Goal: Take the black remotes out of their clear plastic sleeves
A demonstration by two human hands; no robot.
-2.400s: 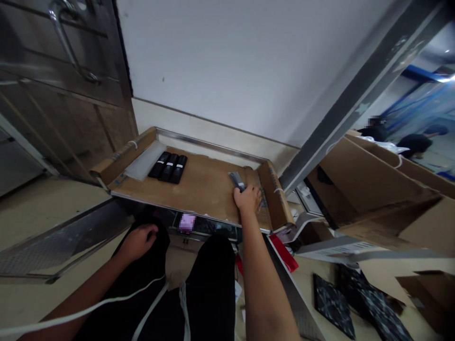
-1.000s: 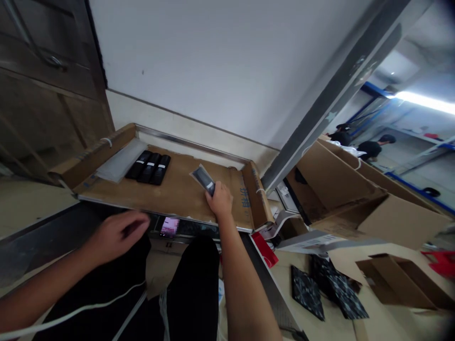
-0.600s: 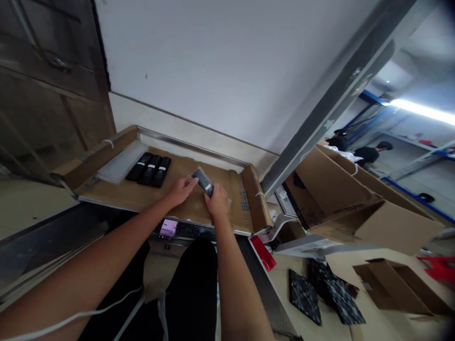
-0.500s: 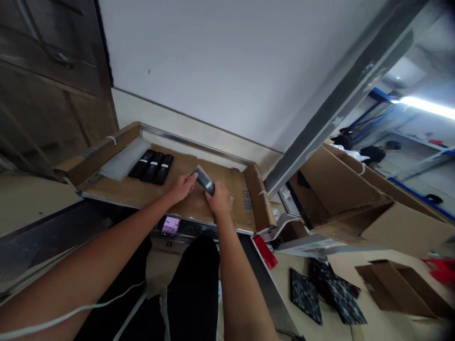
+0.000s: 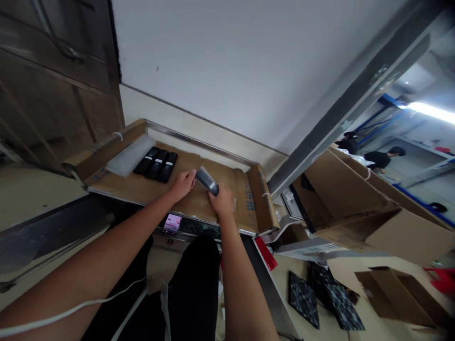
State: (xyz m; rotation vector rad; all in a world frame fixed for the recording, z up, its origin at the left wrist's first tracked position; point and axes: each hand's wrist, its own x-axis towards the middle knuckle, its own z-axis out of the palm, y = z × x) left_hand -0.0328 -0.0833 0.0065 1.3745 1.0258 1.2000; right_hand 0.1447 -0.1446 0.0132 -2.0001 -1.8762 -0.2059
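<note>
A dark, flat packet in a clear plastic sleeve, with a small white label, is held up over a cardboard-lined tray. My right hand is closed around its lower right end. My left hand is closed in a pinch at the sleeve's upper left end, and its fingertips are partly hidden. To the left, several black packets with white labels lie side by side in the tray. Beside them rests a stack of clear plastic bags.
A phone with a lit screen sits below the tray's front edge. Large open cardboard boxes stand at the right, with patterned dark packages on the floor below. A white wall rises behind. Another person is at the far right.
The camera view has shifted slightly, so the scene sits a little further right. Both hands keep their hold on the packet, which has turned slightly.
</note>
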